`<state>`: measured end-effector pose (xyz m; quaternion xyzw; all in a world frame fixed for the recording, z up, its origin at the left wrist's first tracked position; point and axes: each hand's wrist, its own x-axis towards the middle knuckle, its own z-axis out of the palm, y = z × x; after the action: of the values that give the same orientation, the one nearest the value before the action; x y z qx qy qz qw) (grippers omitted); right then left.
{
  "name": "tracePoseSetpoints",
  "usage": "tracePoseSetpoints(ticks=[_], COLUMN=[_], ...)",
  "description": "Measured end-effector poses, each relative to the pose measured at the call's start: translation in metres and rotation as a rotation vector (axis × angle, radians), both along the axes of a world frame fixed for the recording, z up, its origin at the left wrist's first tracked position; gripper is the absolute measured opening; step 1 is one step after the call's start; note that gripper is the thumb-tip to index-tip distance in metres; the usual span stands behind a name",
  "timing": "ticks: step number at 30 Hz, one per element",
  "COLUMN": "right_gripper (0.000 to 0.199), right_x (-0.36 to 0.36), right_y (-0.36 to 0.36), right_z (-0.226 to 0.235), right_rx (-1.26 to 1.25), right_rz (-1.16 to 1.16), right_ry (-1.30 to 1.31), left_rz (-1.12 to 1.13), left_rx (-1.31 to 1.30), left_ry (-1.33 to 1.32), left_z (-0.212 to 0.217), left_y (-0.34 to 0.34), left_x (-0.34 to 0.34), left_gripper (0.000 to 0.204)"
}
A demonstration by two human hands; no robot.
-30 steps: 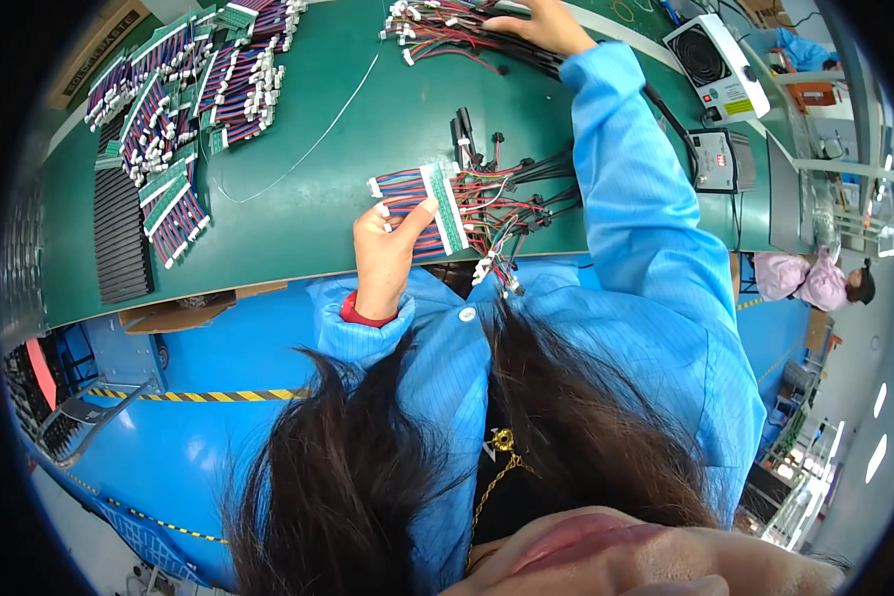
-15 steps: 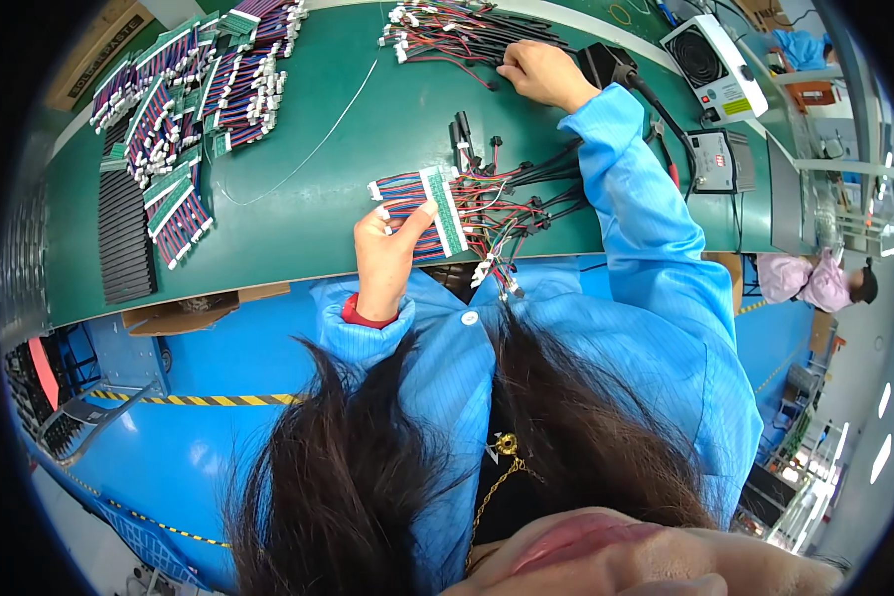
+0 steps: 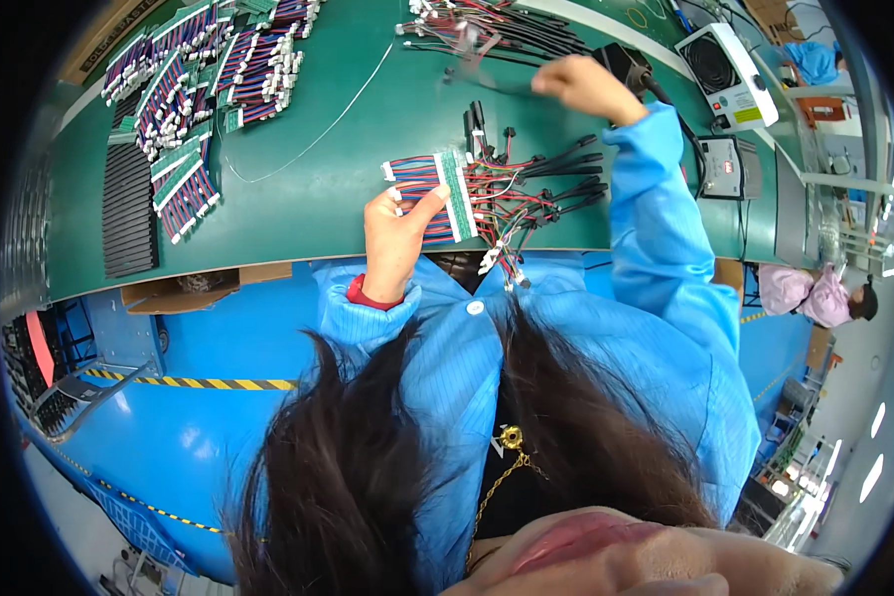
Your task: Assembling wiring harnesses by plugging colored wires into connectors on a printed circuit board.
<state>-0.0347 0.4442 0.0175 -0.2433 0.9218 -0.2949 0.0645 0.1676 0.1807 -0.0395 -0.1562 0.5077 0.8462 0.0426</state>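
My left hand [image 3: 399, 226] is closed on a green circuit board panel [image 3: 459, 199], the thumb pressing on its face near the table's front edge. Rows of red, blue and black wires with white plugs [image 3: 417, 169] run out of the panel's left side. From its right side spread black-sleeved cables [image 3: 566, 184] with small black connectors. Farther off to the right, my right hand [image 3: 591, 87] pinches a dark cable [image 3: 512, 91], whose loose end is smeared by motion. Just beyond that hand lies a bundle of black cables [image 3: 536, 35] with red wires and white plugs.
Wired green boards [image 3: 184, 89] are heaped at the far left, beside a ribbed black tray [image 3: 129, 214]. At the right stand a white fan unit [image 3: 727, 74] and a small control box [image 3: 722, 167]. A thin white wire [image 3: 333, 124] curves across the green table.
My right hand has drawn back from the cable bundle, a little to the right and nearer, bringing a cable with it. The left hand keeps its hold on the panel.
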Motion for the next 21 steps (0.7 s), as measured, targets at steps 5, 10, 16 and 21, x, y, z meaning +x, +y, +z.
tracePoseSetpoints(ticks=[5,10,16,21], right_gripper=[0.024,0.023,0.022,0.021], right_x=[0.026,0.033,0.054,0.061], right_y=[-0.008,0.007,0.034,0.047], right_z=[0.006,0.001,0.012,-0.012], right_rx=[-0.294,-0.144,-0.273,-0.13], right_rz=[-0.253,-0.183,-0.303,-0.434], right_ry=[0.11,-0.031,0.036,0.163], left_rz=[-0.012,-0.007,-0.022,-0.012], left_rx=[-0.026,0.032,0.023,0.037], left_ry=[0.019,-0.003,0.002,0.019], left_z=[-0.006,0.0,0.0,-0.004], left_y=[-0.001,0.0,0.0,0.0], left_x=[0.003,0.0,0.002,0.003], left_gripper=[0.017,0.017,0.018,0.018])
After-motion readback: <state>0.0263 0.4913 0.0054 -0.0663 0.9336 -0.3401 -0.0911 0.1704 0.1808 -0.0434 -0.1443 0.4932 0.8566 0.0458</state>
